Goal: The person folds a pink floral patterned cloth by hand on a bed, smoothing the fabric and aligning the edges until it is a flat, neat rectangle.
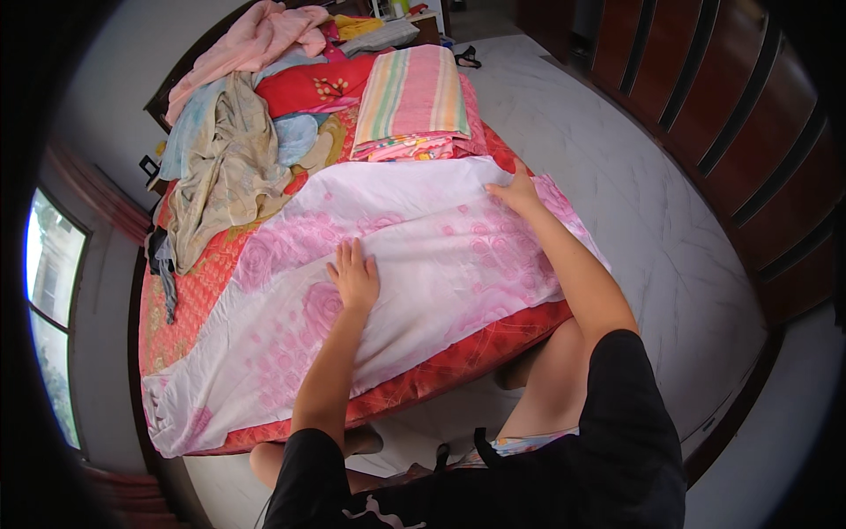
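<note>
Here, left hand spread flat on floral sheet, right hand farther forward, thumb splayed apart

Red-covered bed, floral sheet, folded striped stack, beige cloth

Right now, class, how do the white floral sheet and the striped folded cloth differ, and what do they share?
The white floral sheet is spread out and wrinkled; the striped folded cloth is a compact bundle. The sheet carries pink flowers, while the cloth has pink, green and yellowish bands. The left hand rests on the sheet; neither hand touches the cloth. Both are on the bed and include pink.
</note>
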### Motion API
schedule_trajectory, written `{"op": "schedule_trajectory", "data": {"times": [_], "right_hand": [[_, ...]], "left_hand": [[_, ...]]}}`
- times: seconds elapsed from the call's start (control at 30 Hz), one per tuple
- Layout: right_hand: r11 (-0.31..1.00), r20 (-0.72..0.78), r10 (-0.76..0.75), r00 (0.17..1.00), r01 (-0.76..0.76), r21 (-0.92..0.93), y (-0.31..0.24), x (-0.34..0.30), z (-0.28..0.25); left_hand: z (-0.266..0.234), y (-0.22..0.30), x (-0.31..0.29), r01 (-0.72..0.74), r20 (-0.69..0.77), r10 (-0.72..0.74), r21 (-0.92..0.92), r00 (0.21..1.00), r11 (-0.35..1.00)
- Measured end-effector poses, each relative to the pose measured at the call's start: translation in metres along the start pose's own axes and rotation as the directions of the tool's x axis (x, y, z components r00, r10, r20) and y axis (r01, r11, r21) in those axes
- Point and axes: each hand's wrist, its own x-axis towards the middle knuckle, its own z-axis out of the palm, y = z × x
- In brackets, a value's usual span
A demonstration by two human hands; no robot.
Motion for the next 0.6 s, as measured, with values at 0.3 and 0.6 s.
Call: {"op": "schedule_trajectory", "data": {"times": [0.3,0.6], "right_hand": [[0.955,-0.186,-0.071,0.980,0.120,0.270,0.020,0.101,0.032],[0.974,-0.178,-0.182,0.967,0.202,0.101,-0.024,-0.069,0.018]], "left_hand": [[-0.119,0.059,-0.094,-0.227,0.191,0.267,-0.207,0.945,0.952],[-0.138,-0.018,-0.164,-0.151,0.364,0.170,-0.079,0.916,0.985]]}}
